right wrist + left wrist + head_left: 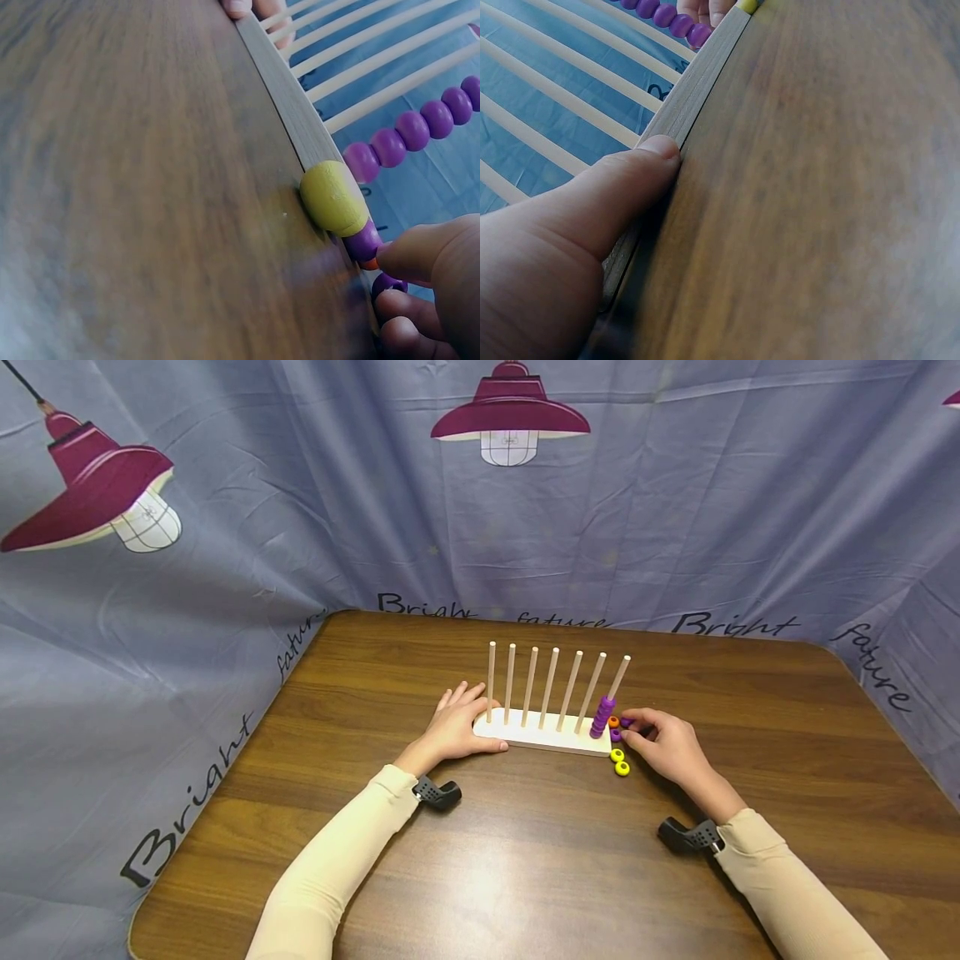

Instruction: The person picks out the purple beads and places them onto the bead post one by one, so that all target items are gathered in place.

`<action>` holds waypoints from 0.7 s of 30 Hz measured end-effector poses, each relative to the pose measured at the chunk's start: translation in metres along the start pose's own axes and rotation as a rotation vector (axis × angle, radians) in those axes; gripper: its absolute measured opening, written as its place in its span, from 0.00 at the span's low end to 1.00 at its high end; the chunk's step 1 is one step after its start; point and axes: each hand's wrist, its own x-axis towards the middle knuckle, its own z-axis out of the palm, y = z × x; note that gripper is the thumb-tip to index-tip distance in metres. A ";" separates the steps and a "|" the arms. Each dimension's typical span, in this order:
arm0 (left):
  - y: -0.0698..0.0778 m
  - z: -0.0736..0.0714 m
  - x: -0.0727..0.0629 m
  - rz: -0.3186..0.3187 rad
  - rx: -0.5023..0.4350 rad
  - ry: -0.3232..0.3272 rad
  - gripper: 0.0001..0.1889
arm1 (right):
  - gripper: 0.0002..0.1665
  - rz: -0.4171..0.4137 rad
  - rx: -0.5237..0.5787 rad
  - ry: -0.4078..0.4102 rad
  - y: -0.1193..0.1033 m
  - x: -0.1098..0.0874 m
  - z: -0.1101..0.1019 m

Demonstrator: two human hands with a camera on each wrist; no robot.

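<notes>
A pale wooden peg stand (543, 740) with several upright pegs stands on the table. My left hand (457, 727) grips its left end, with the thumb along the front edge and the fingers behind. On the rightmost peg sits a stack of purple beads (602, 718). My right hand (671, 745) is just right of the stand, its thumb and fingers closing about a loose purple bead (390, 283). Another purple bead (616, 736) lies by the thumb tip, against an orange bead (613, 722). Closer to me lie two yellow beads (619, 762).
A brown wood-grain table (487, 868) stretches around the stand. Behind it hangs a blue-grey curtain (360, 510) printed with red lamps and lettering. Black camera mounts are strapped at both wrists, below the hands.
</notes>
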 end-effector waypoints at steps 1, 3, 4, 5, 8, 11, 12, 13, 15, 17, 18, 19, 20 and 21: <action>0.000 0.000 0.000 0.001 0.000 -0.001 0.38 | 0.15 0.000 -0.001 0.001 0.000 0.000 0.000; 0.000 0.000 0.000 0.001 0.000 -0.002 0.38 | 0.15 -0.001 0.000 0.003 0.000 0.000 0.000; 0.001 -0.001 0.000 0.001 0.001 -0.003 0.38 | 0.15 -0.001 0.000 0.004 0.000 0.000 0.000; 0.001 -0.001 0.000 0.001 0.000 -0.004 0.38 | 0.15 -0.002 0.000 0.005 0.000 0.000 0.000; 0.001 -0.001 -0.001 0.000 -0.001 -0.006 0.37 | 0.15 -0.001 0.001 0.007 0.001 0.000 0.000; 0.001 -0.001 -0.001 0.001 -0.004 -0.006 0.37 | 0.14 0.003 -0.001 0.007 0.001 0.000 0.000; 0.001 -0.001 -0.001 0.002 -0.005 -0.005 0.37 | 0.14 0.004 -0.001 0.008 0.001 0.000 0.000; 0.001 -0.001 -0.001 0.003 -0.006 -0.004 0.37 | 0.14 0.004 -0.001 0.008 0.000 0.000 -0.001; 0.001 -0.001 -0.001 0.003 -0.004 -0.003 0.38 | 0.13 0.004 -0.005 0.009 0.000 0.000 -0.001; 0.000 0.000 -0.001 0.003 0.005 -0.003 0.38 | 0.13 0.003 -0.009 0.009 0.000 0.000 -0.001; 0.000 0.000 -0.001 0.003 0.009 -0.002 0.38 | 0.13 0.003 -0.012 0.008 0.000 0.000 -0.001; -0.001 0.000 0.000 0.003 0.012 -0.001 0.38 | 0.13 0.003 -0.016 0.006 0.000 0.000 -0.001; -0.001 0.000 0.000 0.004 0.015 0.000 0.38 | 0.13 0.003 -0.018 0.004 0.000 0.001 -0.001; -0.001 0.001 0.000 0.005 0.019 0.001 0.38 | 0.12 0.004 -0.019 0.001 0.000 0.001 -0.001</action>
